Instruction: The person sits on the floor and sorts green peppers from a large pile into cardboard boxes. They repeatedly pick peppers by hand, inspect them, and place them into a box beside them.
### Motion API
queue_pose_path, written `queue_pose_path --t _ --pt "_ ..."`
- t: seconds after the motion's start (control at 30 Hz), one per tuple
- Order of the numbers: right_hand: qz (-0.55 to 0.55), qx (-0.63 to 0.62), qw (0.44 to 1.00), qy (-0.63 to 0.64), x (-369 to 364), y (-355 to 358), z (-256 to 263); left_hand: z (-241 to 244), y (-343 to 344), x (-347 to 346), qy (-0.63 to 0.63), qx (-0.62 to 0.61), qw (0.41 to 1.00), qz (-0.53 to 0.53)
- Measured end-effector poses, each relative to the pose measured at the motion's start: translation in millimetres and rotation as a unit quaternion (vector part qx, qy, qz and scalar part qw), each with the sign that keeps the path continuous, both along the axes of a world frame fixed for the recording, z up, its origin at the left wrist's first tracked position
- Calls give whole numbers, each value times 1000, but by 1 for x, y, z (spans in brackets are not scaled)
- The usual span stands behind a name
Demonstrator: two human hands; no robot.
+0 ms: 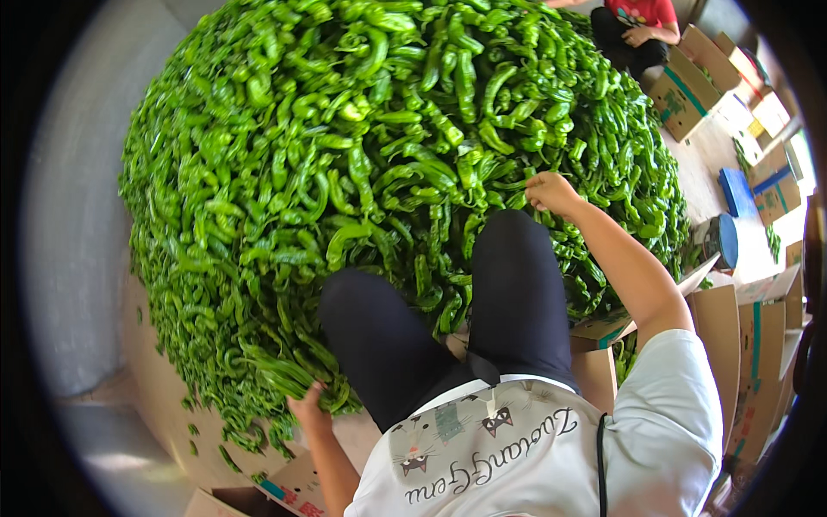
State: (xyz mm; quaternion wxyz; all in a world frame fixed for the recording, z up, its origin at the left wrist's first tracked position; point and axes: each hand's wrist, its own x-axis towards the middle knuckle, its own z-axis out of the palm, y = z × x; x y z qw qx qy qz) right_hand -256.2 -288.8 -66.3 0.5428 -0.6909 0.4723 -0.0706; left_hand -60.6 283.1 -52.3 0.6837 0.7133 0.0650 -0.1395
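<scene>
A large heap of long green peppers (362,161) rises in front of me, reaching my knees. Down at the left, my left hand (309,406) is closed around a bunch of long green peppers (281,373) lying roughly side by side, outside my left knee. Just beyond my right knee, my right hand (552,194) is at the surface of the heap with its fingers bent together. A green pepper (512,185) lies right by those fingertips; whether they grip it cannot be made out.
An open cardboard box (594,371) with peppers stands by my right hip. More cardboard boxes (762,349) are at the right, near a round container (717,240). Another box (284,485) is at lower left. A person in red (646,16) sits beyond the heap.
</scene>
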Motion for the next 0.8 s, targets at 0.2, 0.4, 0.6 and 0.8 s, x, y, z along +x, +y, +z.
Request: queue_pose_path --t 0.2,0.4,0.6,0.8 --pt "-176 -428 881 98 21 -114 -24 71 -147 44 5 -245 947 -207" --pt "-190 -144 955 177 29 -203 -16 59 -273 9 125 -234 886 -380" --pt "-294 92 943 -121 26 -164 -16 42 -295 3 174 -206 865 -422" --pt "-166 -299 939 -28 -10 -90 2 35 -302 14 169 -206 882 -389"
